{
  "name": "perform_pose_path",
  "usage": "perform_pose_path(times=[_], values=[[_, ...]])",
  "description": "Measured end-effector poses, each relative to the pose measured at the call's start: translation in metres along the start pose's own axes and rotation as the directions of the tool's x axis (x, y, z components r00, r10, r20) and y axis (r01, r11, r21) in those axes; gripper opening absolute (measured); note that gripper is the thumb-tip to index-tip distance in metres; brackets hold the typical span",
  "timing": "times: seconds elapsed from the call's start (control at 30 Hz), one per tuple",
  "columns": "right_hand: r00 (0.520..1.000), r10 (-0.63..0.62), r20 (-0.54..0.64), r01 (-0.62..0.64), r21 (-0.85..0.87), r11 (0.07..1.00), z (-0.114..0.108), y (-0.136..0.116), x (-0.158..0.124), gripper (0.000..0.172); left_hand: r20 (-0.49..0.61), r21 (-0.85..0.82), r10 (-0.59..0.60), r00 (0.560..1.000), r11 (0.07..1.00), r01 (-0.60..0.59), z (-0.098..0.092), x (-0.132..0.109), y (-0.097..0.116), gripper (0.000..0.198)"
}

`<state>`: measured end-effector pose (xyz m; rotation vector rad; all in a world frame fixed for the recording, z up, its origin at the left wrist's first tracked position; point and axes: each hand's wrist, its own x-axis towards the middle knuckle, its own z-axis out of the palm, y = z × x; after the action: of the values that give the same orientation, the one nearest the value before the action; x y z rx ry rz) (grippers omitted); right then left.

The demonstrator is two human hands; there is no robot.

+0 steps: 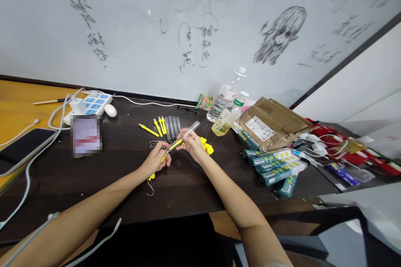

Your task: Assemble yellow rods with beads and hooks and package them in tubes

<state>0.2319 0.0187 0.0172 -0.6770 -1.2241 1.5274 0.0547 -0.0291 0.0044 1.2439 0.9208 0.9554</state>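
Over the dark table, my right hand [194, 147] is closed on a clear tube [192, 128] that slants up to the right. My left hand [156, 159] grips a slim yellow stick [175, 145], which runs up toward the tube; whether its end sits inside is hidden by my fingers. Below the left hand hangs a yellow piece [152, 177] with a thin wire hook [151, 190]. Several clear tubes [173, 128] lie side by side just beyond the hands, with yellow sticks [157, 127] to their left. Small yellow parts [207, 146] lie partly behind my right hand.
Bottles [222, 120], a cardboard parcel [272, 119] and several teal boxes [275, 164] crowd the right side. At left are a power strip [94, 105], a white mouse [110, 110], a phone [26, 150] and cables. A whiteboard [131, 50] stands behind the table.
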Motion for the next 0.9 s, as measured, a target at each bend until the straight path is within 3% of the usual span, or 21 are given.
perform_pose_path(times=[0.13, 0.3, 0.43, 0.77, 0.9], values=[[1.0, 0.008, -0.008, -0.008, 0.041, 0.999, 0.003, -0.004, -0.001, 0.024, -0.009, 0.066, 0.069, 0.998, 0.995, -0.069, -0.001, 0.0, -0.002, 0.022], [0.999, -0.021, -0.031, 0.022, 0.033, 0.999, 0.004, -0.01, 0.0, 0.024, 0.121, 0.151, 0.16, 0.98, 0.972, -0.178, -0.003, -0.002, -0.005, 0.044], [0.999, -0.032, -0.036, 0.032, 0.007, 0.999, 0.003, -0.011, 0.001, 0.024, 0.144, 0.149, 0.188, 0.972, 0.967, -0.209, -0.002, -0.003, -0.006, 0.045], [0.999, -0.045, 0.004, 0.045, -0.014, 0.999, 0.005, -0.009, -0.002, 0.026, 0.069, -0.02, 0.044, 0.997, 0.999, -0.043, -0.003, 0.001, -0.001, 0.039], [0.999, -0.029, 0.021, 0.03, -0.05, 0.998, 0.002, -0.002, -0.001, 0.027, 0.071, -0.042, 0.04, 0.997, 0.998, -0.037, -0.003, 0.004, -0.004, 0.04]])
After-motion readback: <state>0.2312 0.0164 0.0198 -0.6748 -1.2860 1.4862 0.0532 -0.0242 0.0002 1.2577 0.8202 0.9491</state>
